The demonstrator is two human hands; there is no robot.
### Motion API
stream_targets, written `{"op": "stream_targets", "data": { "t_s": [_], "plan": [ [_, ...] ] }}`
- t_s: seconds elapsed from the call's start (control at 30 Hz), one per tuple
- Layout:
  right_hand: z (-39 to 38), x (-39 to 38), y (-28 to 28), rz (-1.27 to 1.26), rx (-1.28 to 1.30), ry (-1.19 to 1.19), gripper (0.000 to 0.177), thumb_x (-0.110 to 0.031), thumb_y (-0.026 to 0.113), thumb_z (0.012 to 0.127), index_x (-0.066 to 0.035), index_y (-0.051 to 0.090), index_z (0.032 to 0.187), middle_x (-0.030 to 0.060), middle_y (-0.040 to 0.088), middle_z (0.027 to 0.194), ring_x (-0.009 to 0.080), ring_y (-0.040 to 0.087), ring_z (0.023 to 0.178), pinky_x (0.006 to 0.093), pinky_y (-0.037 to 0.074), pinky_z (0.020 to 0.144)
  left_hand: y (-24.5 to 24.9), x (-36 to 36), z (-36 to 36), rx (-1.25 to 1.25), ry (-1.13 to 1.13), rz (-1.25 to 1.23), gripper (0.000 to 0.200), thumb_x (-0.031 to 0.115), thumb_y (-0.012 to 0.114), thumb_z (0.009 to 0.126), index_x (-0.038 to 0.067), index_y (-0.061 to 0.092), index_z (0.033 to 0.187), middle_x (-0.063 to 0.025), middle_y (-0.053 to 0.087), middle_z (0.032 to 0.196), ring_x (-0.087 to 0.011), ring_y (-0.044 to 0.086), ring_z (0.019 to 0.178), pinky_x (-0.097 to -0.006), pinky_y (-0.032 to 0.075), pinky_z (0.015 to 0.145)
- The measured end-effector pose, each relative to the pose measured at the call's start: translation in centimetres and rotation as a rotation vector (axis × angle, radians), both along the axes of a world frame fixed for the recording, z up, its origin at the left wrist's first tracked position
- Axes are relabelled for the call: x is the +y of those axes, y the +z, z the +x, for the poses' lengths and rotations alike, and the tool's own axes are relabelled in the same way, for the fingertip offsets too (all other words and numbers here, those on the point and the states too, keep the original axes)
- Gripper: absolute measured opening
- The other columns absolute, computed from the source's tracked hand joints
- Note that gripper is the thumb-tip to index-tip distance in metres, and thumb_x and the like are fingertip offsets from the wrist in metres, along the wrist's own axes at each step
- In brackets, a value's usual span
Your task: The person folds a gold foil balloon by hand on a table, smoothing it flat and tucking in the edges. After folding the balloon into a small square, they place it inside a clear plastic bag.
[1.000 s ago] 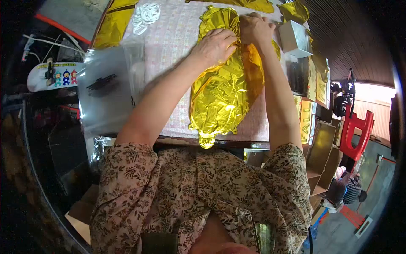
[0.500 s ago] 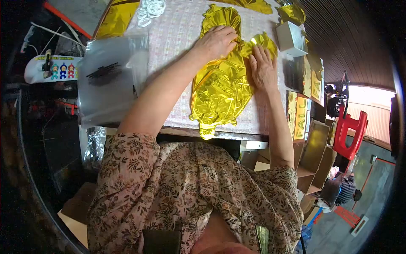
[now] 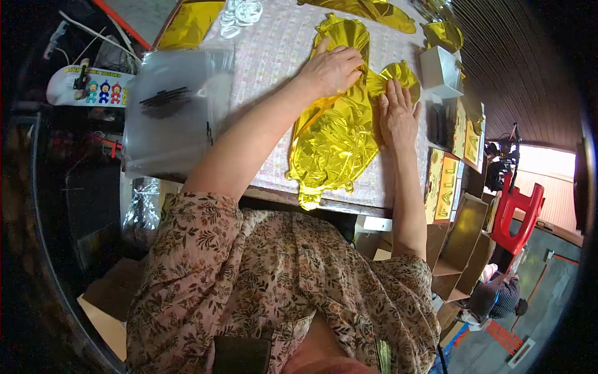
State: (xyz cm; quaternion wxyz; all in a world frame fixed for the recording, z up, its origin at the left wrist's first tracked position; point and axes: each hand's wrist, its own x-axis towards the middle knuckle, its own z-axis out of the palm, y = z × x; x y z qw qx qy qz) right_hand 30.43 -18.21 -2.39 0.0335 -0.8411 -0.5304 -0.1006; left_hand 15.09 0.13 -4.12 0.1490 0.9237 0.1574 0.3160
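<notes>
A shiny gold foil balloon (image 3: 336,149), uninflated and wrinkled, lies lengthwise on the cloth-covered table, its narrow tab at the front edge. My left hand (image 3: 333,71) is over its upper part, the fingers curled onto the foil and the thumb spread away. A raised fold of foil runs below that hand toward the left edge. Flat beside the balloon's right side lies my right hand (image 3: 400,118), fingers stretched out, with the tips on the rounded side lobe. What is under my left palm is hidden.
Clear plastic bags (image 3: 177,112) lie at the left, and white rings (image 3: 242,15) at the back. More gold foil (image 3: 367,14) is along the far edge. A white box (image 3: 441,71) and printed cartons (image 3: 445,187) line the right side. Another person (image 3: 501,296) is at far right.
The whole view has shifted slightly. The foil's left edge is lifted into a fold under my left hand, whose thumb now stands apart. My right hand stays flat by the lobe.
</notes>
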Motion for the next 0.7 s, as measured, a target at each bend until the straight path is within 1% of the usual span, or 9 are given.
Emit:
{"op": "stream_targets", "data": {
  "t_s": [0.07, 0.1, 0.17, 0.23, 0.4, 0.47, 0.6, 0.67, 0.7],
  "plan": [
    [0.0, 0.1, -0.1, -0.026, -0.030, -0.010, 0.054, -0.046, 0.037, 0.111, -0.019, 0.045, 0.157, 0.0004, 0.043, 0.163, 0.0259, 0.035, 0.152, 0.0579, 0.017, 0.125, 0.0, 0.0, 0.1, 0.055, 0.050, 0.018, 0.032, 0.034, 0.059, 0.099, 0.014, 0.069, 0.123, 0.0007, 0.062, 0.128, -0.0192, 0.057, 0.126, -0.0689, 0.024, 0.115],
    [0.2, 0.0, -0.3, -0.030, -0.042, -0.008, 0.054, -0.046, 0.036, 0.111, -0.020, 0.044, 0.157, 0.0001, 0.042, 0.163, 0.0257, 0.035, 0.152, 0.0581, 0.017, 0.125, -0.1, -0.1, 0.1, 0.056, 0.054, 0.018, 0.032, 0.034, 0.059, 0.099, 0.014, 0.069, 0.123, 0.0007, 0.062, 0.128, -0.0192, 0.057, 0.126, -0.0689, 0.024, 0.115],
    [0.5, -0.1, -0.6, -0.032, -0.054, 0.001, 0.054, -0.047, 0.036, 0.111, -0.020, 0.044, 0.157, -0.0002, 0.042, 0.163, 0.0255, 0.035, 0.152, 0.0583, 0.017, 0.125, 0.0, 0.0, 0.1, 0.086, 0.038, -0.024, 0.033, 0.034, 0.059, 0.099, 0.015, 0.067, 0.125, 0.0014, 0.060, 0.129, -0.0179, 0.055, 0.129, -0.0764, 0.021, 0.111],
    [0.5, -0.1, -0.6, 0.012, -0.029, 0.023, 0.055, -0.044, 0.038, 0.110, -0.014, 0.047, 0.155, 0.0032, 0.044, 0.162, 0.0299, 0.039, 0.149, 0.0613, 0.021, 0.122, 0.1, 0.0, 0.2, 0.109, 0.040, -0.039, 0.033, 0.034, 0.059, 0.099, 0.015, 0.067, 0.125, 0.0012, 0.060, 0.130, -0.0175, 0.054, 0.130, -0.0768, 0.020, 0.112],
    [0.6, -0.1, -0.6, 0.027, -0.036, 0.035, 0.055, -0.044, 0.038, 0.110, -0.016, 0.046, 0.156, 0.0018, 0.044, 0.162, 0.0290, 0.040, 0.149, 0.0618, 0.022, 0.122, 0.6, -0.1, -0.1, 0.141, 0.030, -0.072, 0.035, 0.033, 0.059, 0.099, 0.014, 0.066, 0.128, 0.0009, 0.059, 0.132, -0.0173, 0.053, 0.131, -0.0771, 0.019, 0.113],
    [0.5, 0.0, -0.6, -0.001, -0.026, -0.009, 0.052, -0.044, 0.035, 0.111, -0.020, 0.046, 0.156, -0.0013, 0.042, 0.163, 0.0252, 0.037, 0.151, 0.0589, 0.018, 0.123, 0.6, -0.1, -0.1, 0.156, 0.028, -0.070, 0.035, 0.034, 0.059, 0.100, 0.015, 0.066, 0.128, 0.0012, 0.059, 0.133, -0.0172, 0.053, 0.131, -0.0770, 0.019, 0.113],
    [0.1, 0.2, -0.3, 0.000, -0.044, -0.023, 0.051, -0.043, 0.037, 0.110, -0.019, 0.049, 0.153, -0.0013, 0.045, 0.161, 0.0252, 0.037, 0.151, 0.0602, 0.019, 0.123, 0.4, 0.3, 0.2, 0.167, 0.020, -0.068, 0.035, 0.036, 0.057, 0.101, 0.015, 0.066, 0.128, 0.0010, 0.059, 0.133, -0.0174, 0.052, 0.132, -0.0768, 0.018, 0.114],
    [-0.9, -0.2, 0.8, -0.006, -0.231, 0.020, 0.042, -0.034, 0.048, 0.108, -0.015, 0.057, 0.145, 0.0026, 0.054, 0.153, 0.0272, 0.046, 0.145, 0.0580, 0.026, 0.120, -0.2, 0.4, 0.4, 0.193, 0.054, -0.004, 0.036, 0.038, 0.054, 0.102, 0.016, 0.066, 0.128, 0.0007, 0.058, 0.134, -0.0176, 0.052, 0.132, -0.0770, 0.018, 0.113],
    [-2.1, -0.8, 1.9, -0.031, -0.222, 0.011, 0.042, -0.034, 0.048, 0.108, -0.015, 0.057, 0.145, 0.0026, 0.054, 0.153, 0.0272, 0.046, 0.145, 0.0580, 0.026, 0.120, -0.6, -0.2, 0.4, 0.203, 0.040, -0.026, 0.036, 0.038, 0.054, 0.102, 0.016, 0.066, 0.128, 0.0007, 0.058, 0.134, -0.0176, 0.052, 0.132, -0.0770, 0.018, 0.113]
  ]
}}
